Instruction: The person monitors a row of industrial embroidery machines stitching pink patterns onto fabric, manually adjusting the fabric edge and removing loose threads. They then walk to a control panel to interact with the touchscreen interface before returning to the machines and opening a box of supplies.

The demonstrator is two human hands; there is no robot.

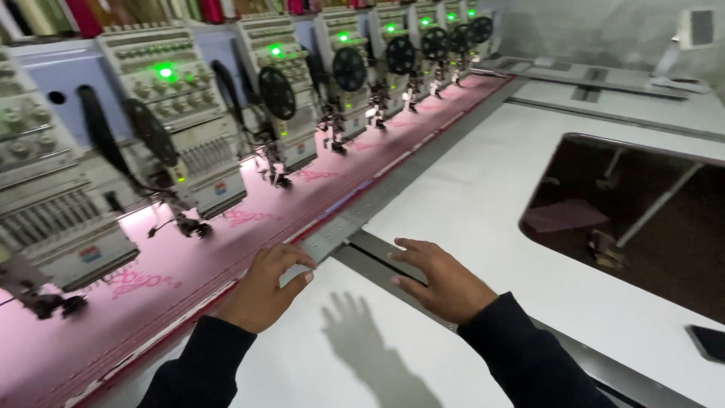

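Observation:
My left hand hovers palm down over the white table, fingers loosely curled, beside the grey metal frame rail. My right hand hangs over a grey groove in the table, fingers spread, holding nothing. Both arms wear dark sleeves. Left of the rail lies a long pink fabric with embroidered pink motifs, stretched under a row of embroidery machine heads with green lights.
A large dark cutout opens in the table at the right, showing the floor and table legs below. A dark phone lies near the right edge. Thread cones line the top of the machines.

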